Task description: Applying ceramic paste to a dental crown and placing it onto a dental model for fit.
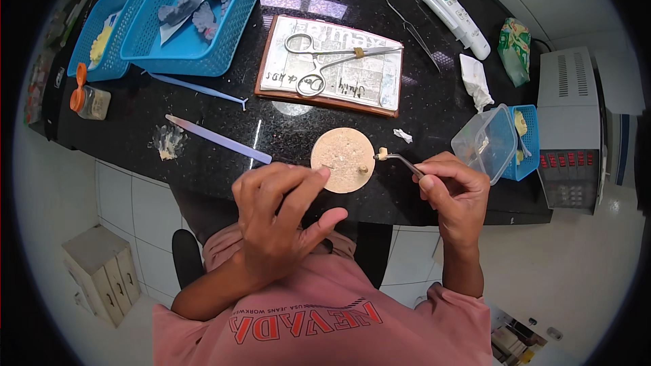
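Note:
A round, beige, rough-topped disc (339, 146) lies near the front edge of the black worktop, with a small brownish peg (363, 170) standing on it at the lower right. My right hand (453, 193) pinches bent-tipped metal tweezers (409, 164). At their tip is a small cream-coloured piece (383, 154), just right of the disc's rim. My left hand (278, 213) is open, thumb and fingers apart. Its index fingertip overlaps the disc's left edge; whether it touches cannot be told.
Behind the disc, ring-handled metal forceps (322, 64) lie on a papered board (390, 103). Blue baskets (180, 64) stand far left, near an orange-lidded jar (95, 104) and a lilac stick (217, 139). To the right are a clear plastic container (485, 139), a remote (453, 17) and a grey machine (569, 129).

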The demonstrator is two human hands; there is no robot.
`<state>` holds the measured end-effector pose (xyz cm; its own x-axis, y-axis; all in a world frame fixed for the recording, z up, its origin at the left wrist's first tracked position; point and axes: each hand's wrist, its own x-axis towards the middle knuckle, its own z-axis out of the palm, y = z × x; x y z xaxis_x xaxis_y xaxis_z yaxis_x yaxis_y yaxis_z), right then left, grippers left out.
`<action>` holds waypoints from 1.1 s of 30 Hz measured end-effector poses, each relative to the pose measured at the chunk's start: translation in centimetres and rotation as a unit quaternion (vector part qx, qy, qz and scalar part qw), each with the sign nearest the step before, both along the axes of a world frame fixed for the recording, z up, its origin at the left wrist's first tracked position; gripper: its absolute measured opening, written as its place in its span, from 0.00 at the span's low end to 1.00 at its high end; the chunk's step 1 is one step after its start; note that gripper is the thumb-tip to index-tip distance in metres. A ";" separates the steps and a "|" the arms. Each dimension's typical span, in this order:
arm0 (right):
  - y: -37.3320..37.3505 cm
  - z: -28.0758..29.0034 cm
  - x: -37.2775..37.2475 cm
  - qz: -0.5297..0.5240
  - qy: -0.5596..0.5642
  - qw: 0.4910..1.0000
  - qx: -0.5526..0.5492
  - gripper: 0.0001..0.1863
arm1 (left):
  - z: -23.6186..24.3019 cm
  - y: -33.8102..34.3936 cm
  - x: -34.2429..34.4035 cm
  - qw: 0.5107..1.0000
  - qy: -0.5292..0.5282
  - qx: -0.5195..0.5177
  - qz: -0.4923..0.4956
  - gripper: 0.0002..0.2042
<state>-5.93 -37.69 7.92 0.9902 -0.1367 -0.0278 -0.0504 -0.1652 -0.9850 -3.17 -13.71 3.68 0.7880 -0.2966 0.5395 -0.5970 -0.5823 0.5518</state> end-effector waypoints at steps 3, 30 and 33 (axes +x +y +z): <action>-0.4 0.0 0.7 0.023 0.026 0.999 -0.007 0.08 | -0.5 -0.1 -1.4 0.994 0.025 -0.061 -0.090 0.19; -2.4 -0.3 6.0 0.199 0.007 0.968 -0.150 0.09 | -1.8 0.5 -0.9 0.994 -0.042 0.095 -0.023 0.25; -2.5 -0.3 6.6 0.223 -0.005 0.960 -0.166 0.09 | -1.9 0.6 -0.9 0.993 -0.042 0.104 -0.023 0.26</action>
